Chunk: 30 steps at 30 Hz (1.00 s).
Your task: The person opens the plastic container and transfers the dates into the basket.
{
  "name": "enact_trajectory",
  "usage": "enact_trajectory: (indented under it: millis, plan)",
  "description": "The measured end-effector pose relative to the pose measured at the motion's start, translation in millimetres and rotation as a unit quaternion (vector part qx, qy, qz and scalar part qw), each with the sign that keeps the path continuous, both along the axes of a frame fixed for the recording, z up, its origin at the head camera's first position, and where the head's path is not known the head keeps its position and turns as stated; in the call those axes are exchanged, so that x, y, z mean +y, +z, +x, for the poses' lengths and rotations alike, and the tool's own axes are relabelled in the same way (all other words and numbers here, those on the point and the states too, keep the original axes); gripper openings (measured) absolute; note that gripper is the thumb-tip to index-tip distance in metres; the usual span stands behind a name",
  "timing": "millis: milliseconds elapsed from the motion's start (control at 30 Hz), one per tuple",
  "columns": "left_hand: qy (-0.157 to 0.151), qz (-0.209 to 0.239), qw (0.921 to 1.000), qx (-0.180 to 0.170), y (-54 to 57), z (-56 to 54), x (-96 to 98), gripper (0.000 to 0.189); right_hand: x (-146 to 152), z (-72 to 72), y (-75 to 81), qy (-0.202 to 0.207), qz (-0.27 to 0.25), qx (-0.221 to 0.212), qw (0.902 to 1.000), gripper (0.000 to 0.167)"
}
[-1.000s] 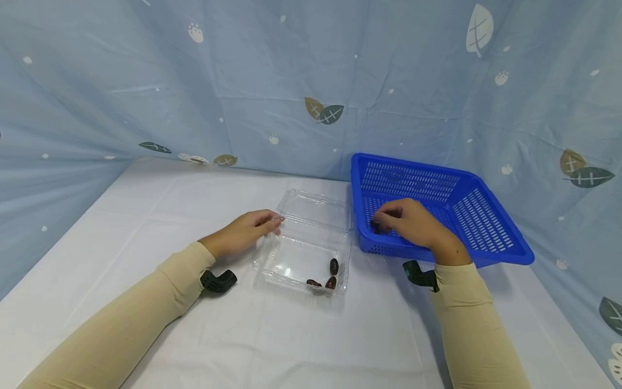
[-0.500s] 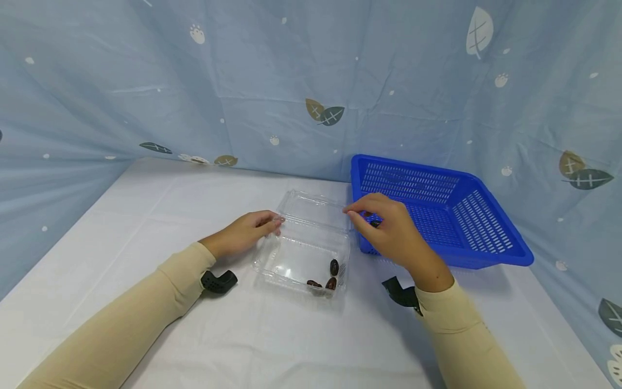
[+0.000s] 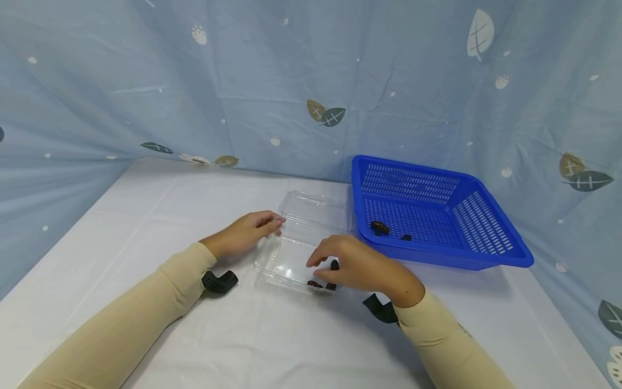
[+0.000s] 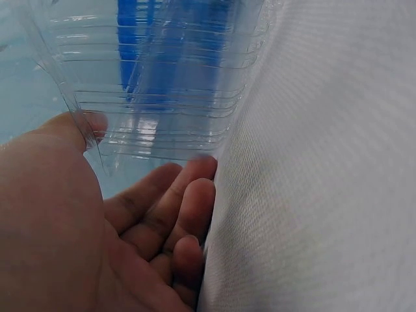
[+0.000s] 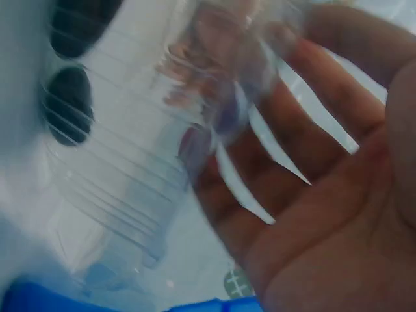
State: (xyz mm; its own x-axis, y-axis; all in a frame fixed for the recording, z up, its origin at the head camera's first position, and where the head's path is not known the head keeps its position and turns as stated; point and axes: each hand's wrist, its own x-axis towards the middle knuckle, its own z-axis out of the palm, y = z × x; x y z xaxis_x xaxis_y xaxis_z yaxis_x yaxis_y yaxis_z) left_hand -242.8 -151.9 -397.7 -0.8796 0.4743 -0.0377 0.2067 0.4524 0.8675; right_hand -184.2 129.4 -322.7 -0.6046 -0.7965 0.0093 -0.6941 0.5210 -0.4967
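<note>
A clear plastic clamshell box (image 3: 291, 259) lies unfolded on the white cloth, its lid (image 3: 315, 208) toward the back. My left hand (image 3: 245, 232) grips its left edge; in the left wrist view the thumb (image 4: 96, 122) lies over the rim, the fingers low outside. Above the box's right part hovers my right hand (image 3: 359, 265), thumb and fingers apart, with nothing visible between them. Inside the box at the right are dark brown dates (image 3: 315, 284), partly hidden by that hand. Two dark dates (image 5: 70, 104) show through the plastic in the right wrist view.
A blue slotted basket (image 3: 413, 165) stands to the back right, close to the box. On its floor lie a dark date (image 3: 380, 228) and a smaller dark piece (image 3: 406, 237). A blue patterned curtain (image 3: 243, 70) hangs behind the table.
My right hand has come out of the basket and moved left and forward over the box, its thumb and fingers now apart. The left hand stays at the box's edge.
</note>
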Motion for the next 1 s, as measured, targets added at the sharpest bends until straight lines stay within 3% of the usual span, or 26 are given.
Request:
enact_trajectory:
  millis: [167, 367, 700, 1000]
  plan:
    - [-0.003, 0.003, 1.0, 0.0, 0.8, -0.3, 1.1, 0.044, -2, -0.4, -8.0, 0.018, 0.05, -0.058, 0.9969, 0.016]
    - [-0.002, 0.002, 1.0, -0.001, 1.8, -0.3, 1.7, 0.045, -4, 0.2, -13.0, -0.002, 0.084, -0.078, 0.9934, 0.013]
    - [0.004, -0.01, 0.9999, 0.005, 1.0, 0.0, 0.9, 0.044, -10, -0.4, -14.5, -0.013, 0.117, -0.081, 0.9897, 0.011]
    - [0.003, -0.011, 0.9999, 0.006, 2.4, 1.4, 1.8, 0.046, -14, -0.5, -18.1, -0.008, 0.126, -0.055, 0.9905, 0.004]
